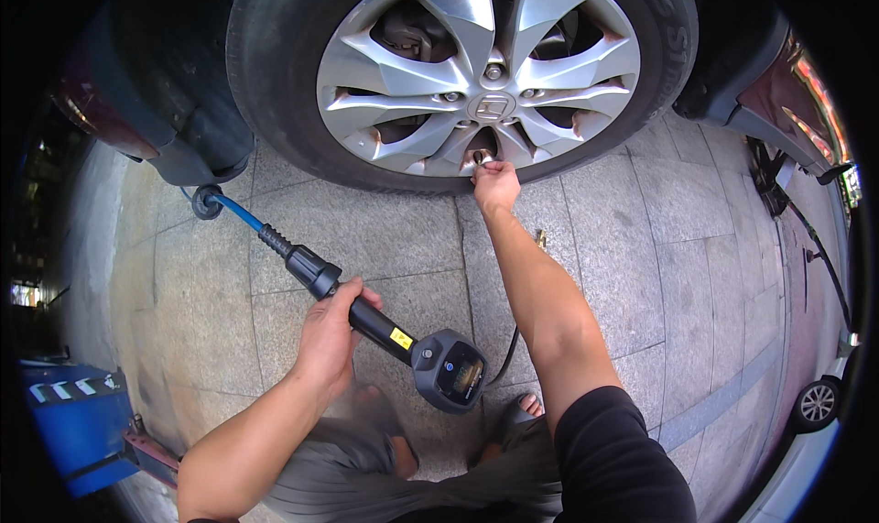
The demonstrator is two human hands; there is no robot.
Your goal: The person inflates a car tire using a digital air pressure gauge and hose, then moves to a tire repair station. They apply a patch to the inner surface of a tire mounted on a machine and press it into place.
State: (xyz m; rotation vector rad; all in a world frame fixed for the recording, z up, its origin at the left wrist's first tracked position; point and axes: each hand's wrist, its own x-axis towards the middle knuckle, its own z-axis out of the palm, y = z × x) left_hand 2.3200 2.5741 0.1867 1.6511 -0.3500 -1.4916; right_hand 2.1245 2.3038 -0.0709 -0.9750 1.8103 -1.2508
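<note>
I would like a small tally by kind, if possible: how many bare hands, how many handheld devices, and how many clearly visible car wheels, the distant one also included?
Bare hands: 2 (left hand, right hand)
Handheld device: 1
Car wheels: 2 (near wheel, distant wheel at the right edge)
Total: 5

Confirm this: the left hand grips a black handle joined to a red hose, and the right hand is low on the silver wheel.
Wrong colour: the head view shows a blue hose. The left hand does grip the black handle, and the right hand is low on the silver wheel.
</note>
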